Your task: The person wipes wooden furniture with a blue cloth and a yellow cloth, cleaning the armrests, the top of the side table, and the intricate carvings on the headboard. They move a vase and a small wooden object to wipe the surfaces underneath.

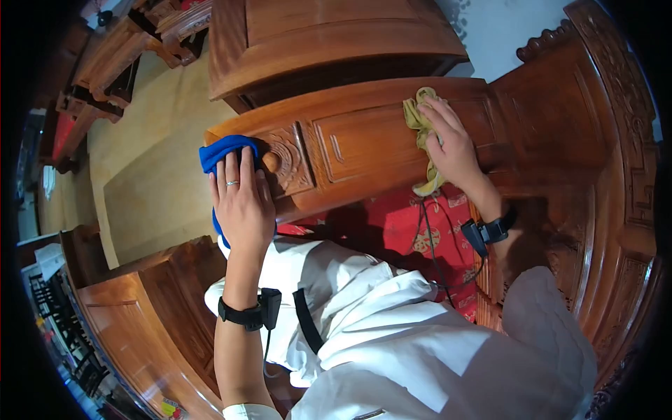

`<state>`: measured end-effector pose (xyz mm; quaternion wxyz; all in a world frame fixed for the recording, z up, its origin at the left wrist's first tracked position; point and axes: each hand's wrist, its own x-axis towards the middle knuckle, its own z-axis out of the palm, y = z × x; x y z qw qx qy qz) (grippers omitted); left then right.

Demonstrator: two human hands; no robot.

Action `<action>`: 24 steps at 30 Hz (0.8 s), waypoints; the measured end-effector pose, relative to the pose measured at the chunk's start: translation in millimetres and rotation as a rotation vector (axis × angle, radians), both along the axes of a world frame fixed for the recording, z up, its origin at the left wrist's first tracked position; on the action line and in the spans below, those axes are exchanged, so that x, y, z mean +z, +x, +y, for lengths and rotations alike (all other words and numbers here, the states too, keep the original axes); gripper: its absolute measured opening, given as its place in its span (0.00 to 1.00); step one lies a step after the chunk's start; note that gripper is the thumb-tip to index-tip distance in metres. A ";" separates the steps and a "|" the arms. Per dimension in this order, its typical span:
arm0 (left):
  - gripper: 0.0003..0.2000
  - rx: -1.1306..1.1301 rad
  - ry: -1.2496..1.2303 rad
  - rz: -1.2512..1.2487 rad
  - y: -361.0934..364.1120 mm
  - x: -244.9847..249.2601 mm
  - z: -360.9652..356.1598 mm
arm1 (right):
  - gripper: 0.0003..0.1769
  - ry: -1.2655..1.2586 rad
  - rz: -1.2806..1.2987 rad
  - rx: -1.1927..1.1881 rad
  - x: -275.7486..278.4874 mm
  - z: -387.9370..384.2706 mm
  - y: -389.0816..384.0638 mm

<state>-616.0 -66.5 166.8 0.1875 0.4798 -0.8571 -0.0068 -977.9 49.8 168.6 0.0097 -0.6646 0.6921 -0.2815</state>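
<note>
Bunched blue cloth point(227, 145) at the carved wooden panel's point(371, 133) left end, crumpled yellow-green cloth point(413, 116) farther right.

The left hand point(241, 203) presses a blue cloth point(227, 145) onto the left end of a carved wooden panel point(371, 143), beside its round relief point(287, 157). The right hand point(458, 150) lies over a yellow-green cloth point(414, 120) toward the opposite end. Red patterned fabric point(381, 224) lies below.

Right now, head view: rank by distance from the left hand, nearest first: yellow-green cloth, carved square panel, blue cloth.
From the left hand:
1. Blue cloth: touching, under its fingers at the wood's left end.
2. Carved square panel: just right of the fingers.
3. Yellow-green cloth: farther right, at the right hand.
</note>
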 end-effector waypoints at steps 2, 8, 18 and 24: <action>0.25 0.084 -0.032 -0.071 -11.8 -1.0 16.0 | 0.24 0.009 0.017 -0.045 -3.1 15.9 -20.5; 0.35 -0.024 -0.058 -0.085 -30.4 6.4 27.1 | 0.25 -0.042 -0.024 -0.334 -23.8 31.7 -51.7; 0.26 -0.481 0.198 0.161 -82.6 20.3 24.8 | 0.25 -0.040 0.032 0.028 -7.6 -28.9 102.7; 0.21 -0.249 -0.010 0.021 -45.5 14.3 -5.1 | 0.23 0.000 0.098 0.025 4.5 11.4 -3.1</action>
